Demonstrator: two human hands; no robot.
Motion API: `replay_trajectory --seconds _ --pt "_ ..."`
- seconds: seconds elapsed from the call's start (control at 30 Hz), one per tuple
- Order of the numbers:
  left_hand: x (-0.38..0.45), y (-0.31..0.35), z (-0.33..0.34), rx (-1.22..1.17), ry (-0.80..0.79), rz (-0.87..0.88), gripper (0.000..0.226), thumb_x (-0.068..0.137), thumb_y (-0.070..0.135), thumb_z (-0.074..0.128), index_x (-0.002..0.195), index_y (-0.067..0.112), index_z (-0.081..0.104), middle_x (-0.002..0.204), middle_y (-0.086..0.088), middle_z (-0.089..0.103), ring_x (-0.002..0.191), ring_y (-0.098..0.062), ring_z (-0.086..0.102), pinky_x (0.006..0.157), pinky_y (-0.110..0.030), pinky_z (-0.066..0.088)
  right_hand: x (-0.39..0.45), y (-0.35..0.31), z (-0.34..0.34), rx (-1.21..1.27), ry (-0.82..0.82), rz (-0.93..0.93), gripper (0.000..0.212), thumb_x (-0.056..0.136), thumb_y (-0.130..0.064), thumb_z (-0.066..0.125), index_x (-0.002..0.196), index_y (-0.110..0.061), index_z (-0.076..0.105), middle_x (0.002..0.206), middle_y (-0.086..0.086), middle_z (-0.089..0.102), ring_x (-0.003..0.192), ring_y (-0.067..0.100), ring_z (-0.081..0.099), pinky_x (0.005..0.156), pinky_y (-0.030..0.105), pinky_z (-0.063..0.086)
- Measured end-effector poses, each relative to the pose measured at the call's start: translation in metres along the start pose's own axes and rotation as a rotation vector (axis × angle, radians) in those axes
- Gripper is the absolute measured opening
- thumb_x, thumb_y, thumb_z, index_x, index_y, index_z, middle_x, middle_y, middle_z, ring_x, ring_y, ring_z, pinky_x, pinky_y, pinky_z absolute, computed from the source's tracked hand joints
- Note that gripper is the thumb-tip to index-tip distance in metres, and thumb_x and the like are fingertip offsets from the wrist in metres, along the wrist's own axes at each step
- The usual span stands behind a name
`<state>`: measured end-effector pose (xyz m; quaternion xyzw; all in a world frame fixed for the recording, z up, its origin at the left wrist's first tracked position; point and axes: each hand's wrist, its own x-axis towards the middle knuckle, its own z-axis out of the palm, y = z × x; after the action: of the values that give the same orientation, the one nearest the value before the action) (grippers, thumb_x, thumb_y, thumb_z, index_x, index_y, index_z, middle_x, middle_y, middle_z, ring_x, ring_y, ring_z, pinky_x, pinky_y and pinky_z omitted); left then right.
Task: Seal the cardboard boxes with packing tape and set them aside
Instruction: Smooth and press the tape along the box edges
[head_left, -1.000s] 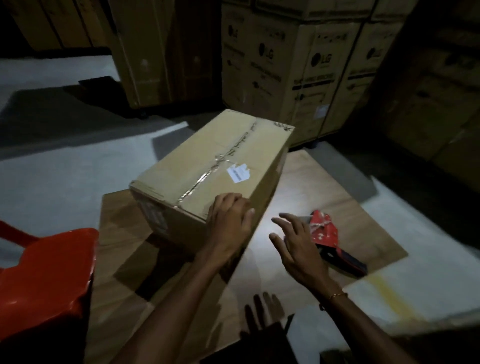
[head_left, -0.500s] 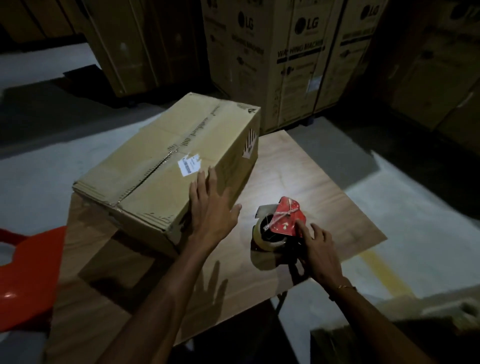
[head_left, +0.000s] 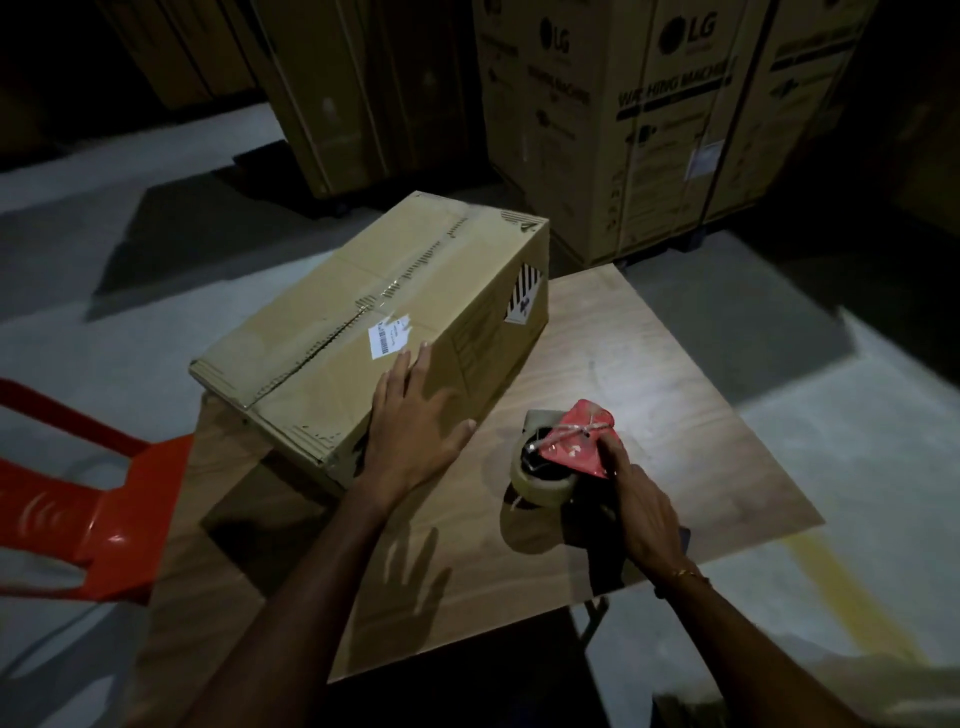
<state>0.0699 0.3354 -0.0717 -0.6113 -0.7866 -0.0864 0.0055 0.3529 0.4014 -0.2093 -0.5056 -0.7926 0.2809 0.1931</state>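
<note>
Item 1, cardboard box (head_left: 374, 332): the landmark for this entry. It lies on a wooden table (head_left: 649, 374), at the table's far-left part, with one near corner overhanging the edge. Its long axis runs from near-left to far-right. Flaps are closed; the centre seam shows a partly torn line along the near half and a strip of old clear tape farther along. A white barcode label (head_left: 389, 338) sits on top, just right of the seam.

Item 2, left hand (head_left: 415, 431): flat against the box's near-right edge, fingers straight and slightly spread, thumb out to the right, steadying the box and gripping nothing.

Item 3, tape dispenser (head_left: 563, 457): red-bodied with a roll of clear tape, resting on the table to the right of the box, near it but not touching.

Item 4, right hand (head_left: 644, 514): on the dispenser's near side, fingers curled round its handle; the handle itself is mostly hidden under the hand.

Item 5, red chair (head_left: 104, 519): left of the box, beside the table.

Item 6, large printed cartons (head_left: 649, 130): behind the box, on the floor.

Assessment: the right hand is nearer the dispenser and already holds it. The seam lies up and left of it, so the likely stroke follows the box's long axis.
</note>
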Motion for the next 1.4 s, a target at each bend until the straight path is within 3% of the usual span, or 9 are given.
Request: replay_trajectory --seconds 0.17,0.3,0.43,0.6,0.77,0.9,0.97,1.07,1.4 --pt "0.002 -0.002 -0.004 -0.100 0.001 -0.024 0.078 0.079 0.075 0.028 0.126 0.028 0.068 0.170 -0.002 0.009 0.156 -0.026 0.003 0.123 -0.046 0.007 0.028 -0.035 -0.033 0.303 -0.062 0.127 0.077 0.089 -0.031 0.076 0.148 -0.039 0.028 0.118 0.002 0.066 0.099 0.025 0.068 0.079 0.036 0.055" --pt "0.007 -0.007 -0.008 -0.227 -0.021 -0.042 0.058 0.088 0.062 0.047 0.129 0.026 0.067 0.168 -0.001 0.018 0.155 -0.025 0.010 0.122 -0.046 0.012 0.058 -0.061 -0.065 0.528 -0.163 0.204 0.083 0.071 -0.048 0.089 0.134 -0.025 0.040 0.109 0.003 0.066 0.070 0.014 0.065 0.051 0.028 0.051" --pt "0.012 -0.011 -0.020 -0.499 0.003 -0.086 0.028 0.099 0.033 0.063 0.123 0.020 0.071 0.159 -0.004 0.040 0.149 -0.025 0.029 0.119 -0.043 0.026 0.077 -0.101 -0.106 0.579 -0.203 0.139 0.079 0.069 -0.050 0.086 0.126 -0.009 0.050 0.095 0.015 0.064 0.058 0.016 0.060 0.051 0.032 0.051" --pt "0.013 -0.014 -0.051 -1.011 0.040 -0.240 0.022 0.104 0.019 0.056 0.117 0.012 0.072 0.118 -0.005 0.071 0.112 -0.020 0.065 0.085 -0.026 0.053 0.084 -0.174 -0.139 0.532 -0.228 0.034 0.070 0.081 -0.043 0.084 0.131 -0.016 0.043 0.094 0.017 0.065 0.059 0.015 0.062 0.052 0.033 0.053" --pt "0.015 -0.018 -0.068 -1.778 -0.354 -0.730 0.062 0.106 0.051 0.041 0.126 -0.006 0.056 0.112 -0.028 0.070 0.096 -0.042 0.071 0.084 -0.049 0.059 0.080 -0.241 -0.138 0.534 -0.225 0.000 0.068 0.084 -0.037 0.081 0.133 -0.023 0.036 0.098 0.013 0.064 0.059 0.011 0.061 0.053 0.029 0.052" --pt "0.024 -0.032 -0.069 -2.028 -0.636 -0.725 0.090 0.096 0.074 0.040 0.122 -0.010 0.058 0.102 -0.029 0.072 0.083 -0.039 0.075 0.076 -0.045 0.059 0.077 -0.275 -0.126 0.517 -0.206 -0.016 0.073 0.084 -0.036 0.081 0.137 -0.023 0.033 0.104 0.007 0.062 0.059 0.005 0.063 0.053 0.026 0.052" --pt "0.035 -0.042 -0.073 -2.085 -0.581 -0.723 0.066 0.095 0.058 0.057 0.109 -0.006 0.064 0.082 -0.017 0.072 0.067 -0.029 0.070 0.065 -0.034 0.058 0.074 -0.287 -0.120 0.507 -0.188 -0.020 0.071 0.084 -0.035 0.081 0.136 -0.022 0.034 0.105 0.006 0.062 0.058 0.002 0.063 0.053 0.026 0.052" --pt "0.049 -0.061 -0.075 -2.008 -0.536 -0.637 0.014 0.087 0.021 0.065 0.084 0.008 0.060 0.070 -0.004 0.049 0.060 -0.012 0.044 0.046 -0.018 0.030 0.069 -0.298 -0.111 0.483 -0.147 -0.013 0.069 0.085 -0.034 0.081 0.136 -0.023 0.036 0.105 0.005 0.061 0.057 0.000 0.063 0.052 0.025 0.052" --pt "0.082 -0.094 -0.072 -1.713 -0.419 -0.492 0.020 0.101 0.005 0.043 0.102 0.011 0.062 0.065 -0.009 0.070 0.057 -0.023 0.066 0.062 -0.032 0.052 0.042 -0.302 -0.082 0.463 -0.032 0.100 0.074 0.085 -0.030 0.082 0.139 -0.031 0.032 0.108 0.011 0.061 0.064 0.018 0.061 0.059 0.038 0.055"
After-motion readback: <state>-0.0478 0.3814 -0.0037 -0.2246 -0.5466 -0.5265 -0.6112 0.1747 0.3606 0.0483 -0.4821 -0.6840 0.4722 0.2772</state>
